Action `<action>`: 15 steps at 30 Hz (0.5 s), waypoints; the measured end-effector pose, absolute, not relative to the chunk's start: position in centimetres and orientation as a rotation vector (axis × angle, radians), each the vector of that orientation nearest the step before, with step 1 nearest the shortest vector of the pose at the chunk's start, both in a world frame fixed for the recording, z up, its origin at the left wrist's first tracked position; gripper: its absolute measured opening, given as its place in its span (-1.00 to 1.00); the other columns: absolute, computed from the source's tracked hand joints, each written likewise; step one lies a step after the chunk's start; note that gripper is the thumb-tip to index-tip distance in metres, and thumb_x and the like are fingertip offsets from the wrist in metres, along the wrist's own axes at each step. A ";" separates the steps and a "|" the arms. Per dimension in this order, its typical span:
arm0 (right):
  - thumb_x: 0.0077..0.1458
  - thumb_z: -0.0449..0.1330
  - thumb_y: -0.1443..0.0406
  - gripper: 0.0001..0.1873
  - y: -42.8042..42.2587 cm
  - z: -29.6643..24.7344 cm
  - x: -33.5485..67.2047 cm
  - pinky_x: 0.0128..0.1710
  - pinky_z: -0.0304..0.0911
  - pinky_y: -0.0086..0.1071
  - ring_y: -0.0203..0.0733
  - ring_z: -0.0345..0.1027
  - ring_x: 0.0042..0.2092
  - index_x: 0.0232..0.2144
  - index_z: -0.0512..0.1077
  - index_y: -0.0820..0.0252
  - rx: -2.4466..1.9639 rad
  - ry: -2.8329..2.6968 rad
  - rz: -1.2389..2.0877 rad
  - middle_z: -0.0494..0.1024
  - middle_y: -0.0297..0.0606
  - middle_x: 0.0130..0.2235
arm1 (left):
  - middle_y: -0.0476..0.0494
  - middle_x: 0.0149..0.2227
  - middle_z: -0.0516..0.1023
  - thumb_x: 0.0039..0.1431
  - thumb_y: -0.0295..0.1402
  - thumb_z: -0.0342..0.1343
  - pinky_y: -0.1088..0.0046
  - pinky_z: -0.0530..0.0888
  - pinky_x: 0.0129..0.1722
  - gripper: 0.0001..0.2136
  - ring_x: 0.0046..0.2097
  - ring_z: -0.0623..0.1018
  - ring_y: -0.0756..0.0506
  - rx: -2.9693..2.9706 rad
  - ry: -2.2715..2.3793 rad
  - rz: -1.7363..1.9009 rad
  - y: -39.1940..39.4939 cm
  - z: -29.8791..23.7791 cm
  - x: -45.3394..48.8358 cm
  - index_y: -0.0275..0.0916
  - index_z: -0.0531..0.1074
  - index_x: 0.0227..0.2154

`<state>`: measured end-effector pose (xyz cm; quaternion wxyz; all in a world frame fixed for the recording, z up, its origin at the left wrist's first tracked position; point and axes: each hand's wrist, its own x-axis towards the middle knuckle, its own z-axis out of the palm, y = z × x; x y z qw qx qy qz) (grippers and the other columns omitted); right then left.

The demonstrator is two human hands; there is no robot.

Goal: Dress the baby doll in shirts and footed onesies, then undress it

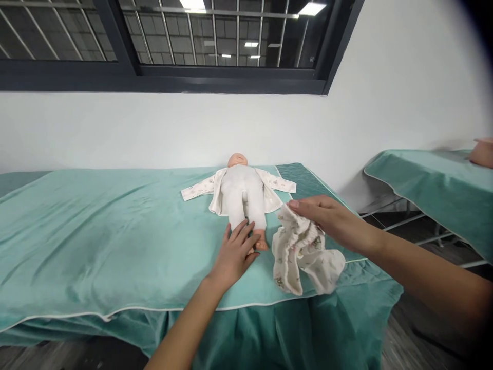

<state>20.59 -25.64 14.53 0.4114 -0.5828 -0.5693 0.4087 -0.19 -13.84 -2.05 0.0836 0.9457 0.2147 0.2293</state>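
A baby doll [243, 185] lies on its back on the green bed cover, its head toward the wall and its feet toward me. Its body and legs are white cloth. Spread open beneath it is a white printed baby shirt [198, 188], sleeves out to both sides. My left hand [236, 252] rests over the doll's lower legs with its fingers apart, partly hiding one foot. In my right hand [319, 213], pinched between thumb and fingers, hang white printed baby pants [292, 252] with a gathered waistband, just right of the doll's feet.
The green cover [115, 246] has a pale-edged border and drapes over the bed's front. A white wall with a dark-framed window [227, 77] stands behind. At the right, past a gap, is another green-covered bed [435, 174] with a skin-coloured object [482, 152] at its edge.
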 end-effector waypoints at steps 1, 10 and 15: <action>0.18 0.10 -0.08 -0.53 -25.5 14.7 20.3 -0.50 0.01 -0.36 -0.29 0.08 -0.52 -0.53 0.36 0.15 -1.448 -1.417 1.055 0.27 -0.38 -0.56 | -0.15 0.34 0.21 0.23 -0.33 0.13 -0.15 -0.02 0.33 -0.58 0.38 0.08 -0.27 2.779 0.627 0.688 -13.9 -2.0 -0.5 -0.07 0.33 0.15; 0.18 0.16 0.01 -0.61 -23.9 17.0 16.9 -0.33 0.19 -0.38 -0.29 0.23 -0.37 -0.47 0.37 0.20 -1.231 -1.434 1.066 0.34 -0.34 -0.42 | -0.24 0.15 0.44 0.32 -0.12 -0.04 0.19 0.38 0.14 -0.63 0.14 0.45 -0.20 1.695 0.436 1.091 -15.8 6.7 -3.0 -0.15 0.37 0.09; 0.16 0.18 0.11 -0.73 -23.4 19.8 15.9 -0.33 0.23 -0.39 -0.26 0.34 -0.32 -0.36 0.41 0.21 -1.151 -1.384 0.976 0.47 -0.26 -0.33 | -0.17 0.14 0.42 0.16 -0.17 0.20 0.27 0.38 0.12 -0.53 0.14 0.43 -0.19 1.989 0.441 1.256 -17.6 13.5 -3.3 -0.08 0.33 0.12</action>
